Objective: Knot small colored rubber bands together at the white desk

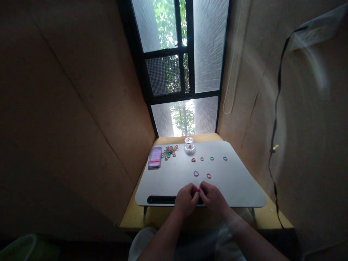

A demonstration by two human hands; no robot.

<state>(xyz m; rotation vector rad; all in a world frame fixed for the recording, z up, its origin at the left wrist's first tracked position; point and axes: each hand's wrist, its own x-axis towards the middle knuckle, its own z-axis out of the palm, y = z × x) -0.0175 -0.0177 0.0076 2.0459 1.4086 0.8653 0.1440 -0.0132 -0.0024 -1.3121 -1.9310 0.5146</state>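
Observation:
Close together over the front edge of the white lap desk (pixel 168 181), my left hand (pixel 187 199) and my right hand (pixel 213 197) are both closed in a pinch. A bit of a small pink-red hair tie (pixel 198 189) shows between their fingertips; the fingers hide most of it. Just beyond them lie a purple hair tie (pixel 196 173) and a pink hair tie (pixel 208 175). Farther back is a spaced row with a red hair tie (pixel 193 160), a yellow one (pixel 202 158), a green one (pixel 212 158) and a dark blue one (pixel 225 158).
A heap of mixed hair ties (pixel 170 151) lies at the back left, beside a phone (pixel 154 157) with its screen lit. A clear round container (pixel 189 146) stands at the back middle. Along the front edge runs a black slot (pixel 161 199). A window (pixel 185 72) is ahead.

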